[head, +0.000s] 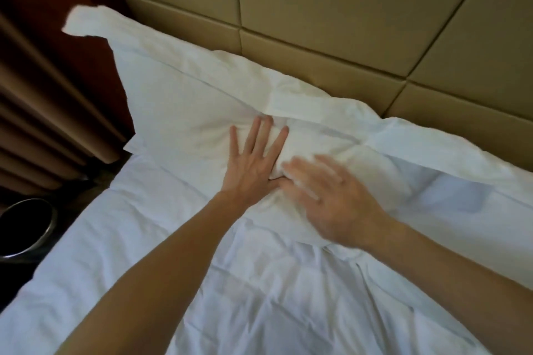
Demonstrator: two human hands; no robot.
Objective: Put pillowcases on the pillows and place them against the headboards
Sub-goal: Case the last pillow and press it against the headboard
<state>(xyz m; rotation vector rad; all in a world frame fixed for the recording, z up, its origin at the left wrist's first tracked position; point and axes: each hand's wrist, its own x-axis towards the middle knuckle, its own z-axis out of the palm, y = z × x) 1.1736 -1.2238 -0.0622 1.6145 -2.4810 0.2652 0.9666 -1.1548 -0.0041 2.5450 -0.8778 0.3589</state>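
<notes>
A white pillow in its pillowcase (pixel 184 101) lies along the tan padded headboard (pixel 331 17), its flanged edge resting against the panels. A second white pillow (pixel 409 153) continues to the right. My left hand (pixel 253 161) presses flat on the pillow with fingers spread. Just to its right, my right hand (pixel 331 199) lies palm down on the bunched fabric, blurred, fingers apart. Neither hand grips anything.
The white bed sheet (pixel 202 282) covers the mattress in front, wrinkled. Brown curtains (pixel 43 112) hang at the left. A dark round bin with a metal rim (pixel 26 228) stands on the floor beside the bed's left edge.
</notes>
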